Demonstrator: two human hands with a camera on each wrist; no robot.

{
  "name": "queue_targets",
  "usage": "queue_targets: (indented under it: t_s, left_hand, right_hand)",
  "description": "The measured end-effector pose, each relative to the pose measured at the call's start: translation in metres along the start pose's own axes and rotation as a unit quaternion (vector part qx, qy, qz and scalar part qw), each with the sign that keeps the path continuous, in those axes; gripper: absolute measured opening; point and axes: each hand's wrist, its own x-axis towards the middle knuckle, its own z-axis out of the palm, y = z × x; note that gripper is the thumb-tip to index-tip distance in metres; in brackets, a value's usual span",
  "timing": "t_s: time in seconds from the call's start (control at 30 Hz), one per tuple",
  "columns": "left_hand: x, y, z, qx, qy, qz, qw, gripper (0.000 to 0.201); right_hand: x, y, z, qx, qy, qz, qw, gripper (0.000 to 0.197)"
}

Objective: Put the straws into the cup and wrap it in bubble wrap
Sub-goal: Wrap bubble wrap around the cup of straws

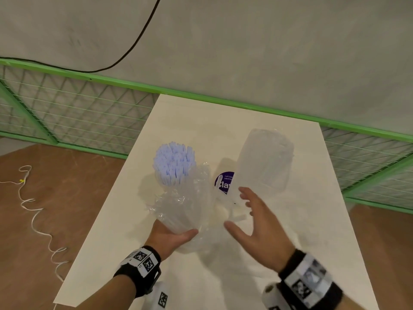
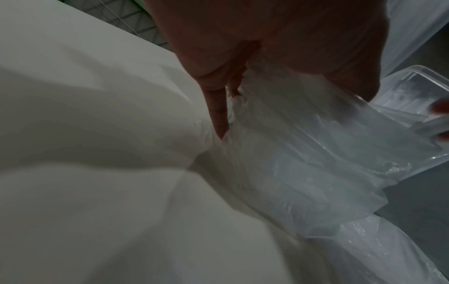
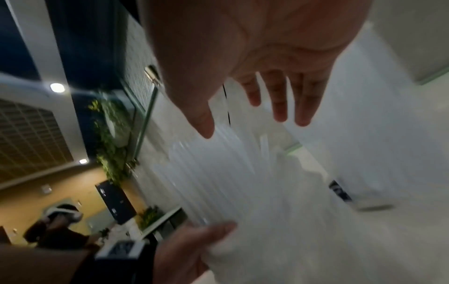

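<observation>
- The bundle of straws point(image 1: 173, 163) is being held up over the table point(image 1: 107, 253) by the left hand point(image 1: 172, 237), whose fingers are being curled round its lower end, through the crinkled clear wrapping point(image 1: 190, 198) around it.
- The right hand point(image 1: 257, 222) is being kept just beside the bundle, fingers spread apart, nothing being gripped.
- Risk, as judged: straws are likely being left free to slide out of the loose wrapping if the bundle is being tilted.
- Risk: the upright clear plastic thing point(image 1: 266, 159), possibly the cup or rolled bubble wrap, could be knocked over by the right hand.
- Counted: one straw bundle, too many straws to number; one purple-labelled item point(image 1: 224, 183), partly hidden; two hands.
</observation>
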Motion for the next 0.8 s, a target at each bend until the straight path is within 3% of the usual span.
queue_targets:
  t_s: [0.1, 0.27, 0.4, 0.57, 0.8]
  left_hand:
    - [0.0, -0.001, 0.0, 0.005, -0.009, 0.006, 1.0, 0.038]
    - [-0.004, 0.003, 0.0, 0.0, -0.019, 0.021, 1.0, 0.04]
    - [-0.004, 0.002, 0.0, -0.003, -0.017, 0.019, 1.0, 0.043]
    - [-0.003, 0.001, -0.001, -0.004, -0.016, 0.024, 1.0, 0.043]
    - [-0.002, -0.001, -0.002, -0.008, -0.017, 0.024, 1.0, 0.045]
  right_hand:
    - [0.01, -0.001, 0.027, 0.053, -0.036, 0.017, 0.998, 0.091]
    - [0.062, -0.019, 0.036, 0.102, -0.015, -0.001, 0.995, 0.092]
    - [0.086, -0.023, 0.026, 0.126, -0.057, -0.003, 0.99, 0.093]
    - [0.086, -0.025, 0.025, 0.143, -0.055, -0.077, 0.985, 0.074]
    - [0.08, -0.022, 0.033, 0.129, 0.002, -0.13, 0.983, 0.038]
